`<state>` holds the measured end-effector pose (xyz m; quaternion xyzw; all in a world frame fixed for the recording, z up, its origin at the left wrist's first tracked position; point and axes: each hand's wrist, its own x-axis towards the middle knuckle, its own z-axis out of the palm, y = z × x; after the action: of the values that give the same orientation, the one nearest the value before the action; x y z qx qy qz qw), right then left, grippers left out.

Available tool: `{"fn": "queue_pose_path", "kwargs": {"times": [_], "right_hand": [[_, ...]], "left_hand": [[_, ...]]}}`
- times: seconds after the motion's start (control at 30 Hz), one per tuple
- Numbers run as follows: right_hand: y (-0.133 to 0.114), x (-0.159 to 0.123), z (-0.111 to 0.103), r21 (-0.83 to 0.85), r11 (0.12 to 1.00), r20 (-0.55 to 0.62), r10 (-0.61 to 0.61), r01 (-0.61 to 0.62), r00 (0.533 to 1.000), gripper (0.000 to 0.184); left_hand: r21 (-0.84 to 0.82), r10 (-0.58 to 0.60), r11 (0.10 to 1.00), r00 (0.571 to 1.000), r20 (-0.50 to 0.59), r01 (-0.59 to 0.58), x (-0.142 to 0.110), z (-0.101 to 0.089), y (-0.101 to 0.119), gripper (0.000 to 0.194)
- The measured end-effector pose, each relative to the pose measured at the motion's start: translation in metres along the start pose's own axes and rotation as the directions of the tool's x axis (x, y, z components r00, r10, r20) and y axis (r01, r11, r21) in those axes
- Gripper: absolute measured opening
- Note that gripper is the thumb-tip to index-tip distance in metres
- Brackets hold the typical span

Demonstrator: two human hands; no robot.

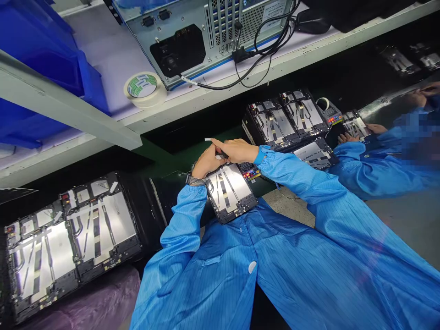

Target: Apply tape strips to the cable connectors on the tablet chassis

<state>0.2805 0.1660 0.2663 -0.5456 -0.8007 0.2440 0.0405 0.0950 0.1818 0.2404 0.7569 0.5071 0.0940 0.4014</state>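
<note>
An open tablet-like device [229, 190], its silver plates and black strips exposed, sits in front of my body. My left hand [205, 161] is at its far edge, fingers curled inward. Meeting it from the right, my right hand [239, 150] is closed too, with its index finger reaching across my left fingers. A small white strip [208, 139] shows at that fingertip. Between the hands is a small dark and silver piece [222, 156], mostly covered by fingers; I cannot tell what it is or which hand grips it.
Two similar opened devices [99, 224] stand at left in a black tray. More devices [271, 121] are at right, near a box with a lit display [250, 173]. A shelf [206, 98] above carries a computer case [192, 46] and a tape roll [144, 89]. A co-worker's hand [348, 138] is at far right.
</note>
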Motion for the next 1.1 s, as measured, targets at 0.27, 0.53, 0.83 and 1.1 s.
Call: {"fn": "queue_pose_path", "kwargs": {"times": [0.27,0.53,0.83,1.1], "right_hand": [[0.068,-0.014,0.027,0.563,0.821,-0.189,0.243,-0.097,0.951,0.117],[0.030,-0.034,0.071,0.811,0.570,-0.169,0.443,-0.131,0.880,0.103],[0.059,-0.021,0.089,0.890,0.438,-0.079,0.419,-0.125,0.905,0.119],[0.028,-0.054,0.062,0.817,0.561,-0.448,0.467,0.136,0.763,0.068]], "left_hand": [[0.082,-0.040,0.996,0.999,0.021,0.038,-0.006,-0.006,0.004,0.033],[0.167,0.034,0.985,0.997,0.064,-0.044,-0.008,-0.016,0.026,0.033],[0.203,0.054,0.976,0.992,0.110,-0.076,0.037,-0.003,-0.013,0.044],[-0.089,0.079,0.991,0.969,-0.233,-0.102,0.000,-0.038,-0.032,0.050]]}}
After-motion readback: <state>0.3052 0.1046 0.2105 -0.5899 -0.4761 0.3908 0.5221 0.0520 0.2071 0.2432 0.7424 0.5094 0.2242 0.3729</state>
